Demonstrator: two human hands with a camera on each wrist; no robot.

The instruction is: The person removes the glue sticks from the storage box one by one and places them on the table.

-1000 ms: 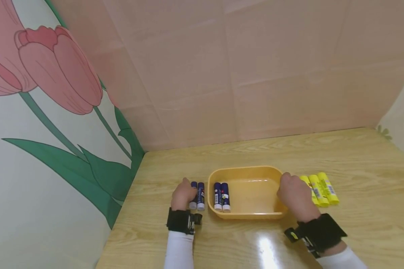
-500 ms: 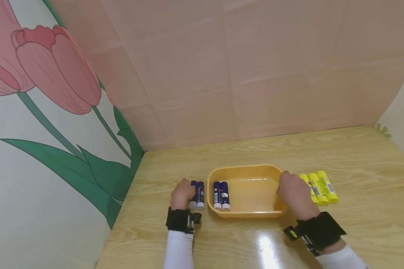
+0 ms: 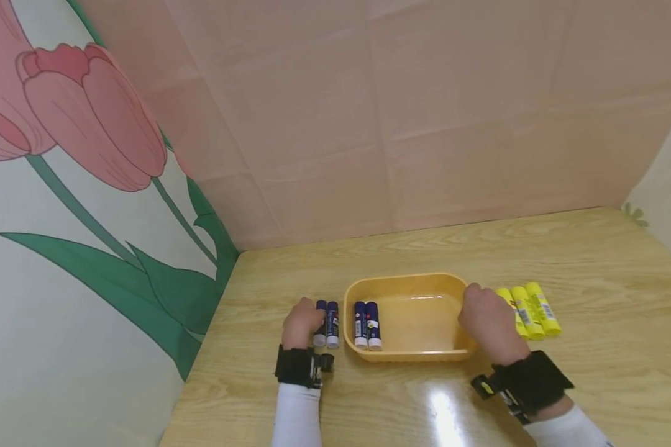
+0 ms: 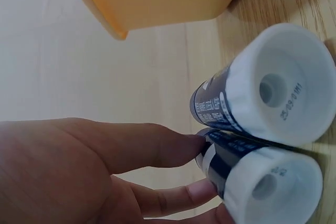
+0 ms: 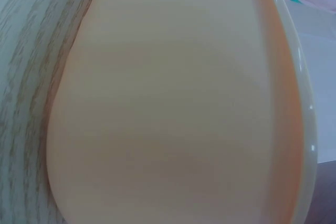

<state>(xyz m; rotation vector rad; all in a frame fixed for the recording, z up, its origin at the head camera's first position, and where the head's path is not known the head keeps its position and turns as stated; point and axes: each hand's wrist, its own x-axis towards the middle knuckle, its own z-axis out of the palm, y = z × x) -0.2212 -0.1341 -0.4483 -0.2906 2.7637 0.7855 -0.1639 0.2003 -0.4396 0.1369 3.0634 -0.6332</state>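
My left hand [image 3: 303,321] pinches the outer of two dark blue glue sticks with white ends, left of the orange-yellow plastic tray [image 3: 408,357]. In the left wrist view, thumb and fingers sit on either side of this glue stick [image 4: 265,192]. Its neighbour [image 4: 286,87] lies right against it on the table. Two more blue glue sticks [image 3: 366,326] lie side by side inside the tray, along its left end. My right hand [image 3: 489,324], fingers curled, grips the tray's right rim. Only the tray's outer wall [image 5: 168,98] fills the right wrist view, with the hand out of sight.
Three yellow glue sticks [image 3: 528,311] lie in a row right of the tray, one partly hidden behind my right hand. The wood-patterned table [image 3: 380,410] meets a pink-covered wall [image 3: 402,124] at the back. A tulip-printed panel [image 3: 95,205] rises at the left.
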